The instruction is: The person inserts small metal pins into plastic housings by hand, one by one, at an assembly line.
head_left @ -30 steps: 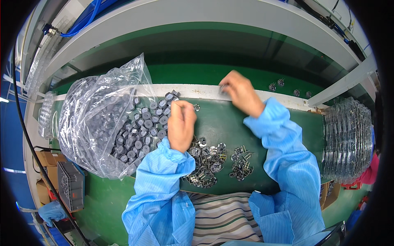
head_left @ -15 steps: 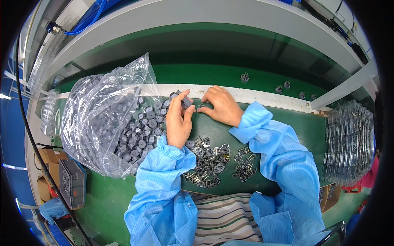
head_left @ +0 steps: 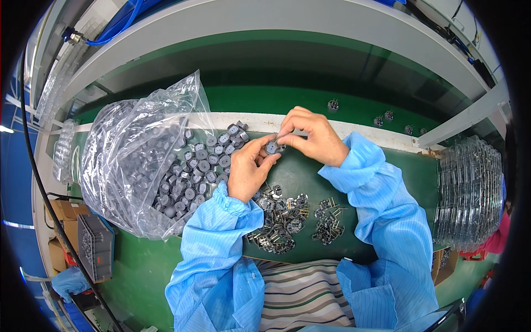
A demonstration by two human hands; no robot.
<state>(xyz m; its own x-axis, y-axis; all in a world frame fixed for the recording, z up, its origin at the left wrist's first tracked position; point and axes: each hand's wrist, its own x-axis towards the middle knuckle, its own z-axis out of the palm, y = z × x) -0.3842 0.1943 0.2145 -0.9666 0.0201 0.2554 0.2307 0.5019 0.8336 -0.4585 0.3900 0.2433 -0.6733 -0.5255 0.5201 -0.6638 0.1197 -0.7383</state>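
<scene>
Over the far middle of the green table, my left hand (head_left: pixel 247 172) is closed around a round grey plastic housing (head_left: pixel 270 148), held between thumb and fingers. My right hand (head_left: pixel 315 138) meets it from the right, its thumb and forefinger pinching a small dark part (head_left: pixel 281 148) against the housing; the fingers partly cover this part. Loose grey housings (head_left: pixel 193 174) lie left of my left hand, spilling from a clear plastic bag (head_left: pixel 119 166). Nearer me lies a heap of small dark parts with metal prongs (head_left: pixel 279 221), with a smaller heap (head_left: pixel 327 224) beside it.
A white rail (head_left: pixel 365 133) runs behind my hands. Beyond it, several small dark parts (head_left: pixel 332 105) sit on a green strip. Stacked clear plastic trays (head_left: pixel 470 193) stand at the right edge. A grey crate (head_left: pixel 95 249) is at the lower left.
My left hand has moved right with the housing. My right hand has shifted slightly right, and its fingertips now touch the housing. The parts on the green strip sit slightly farther right.
</scene>
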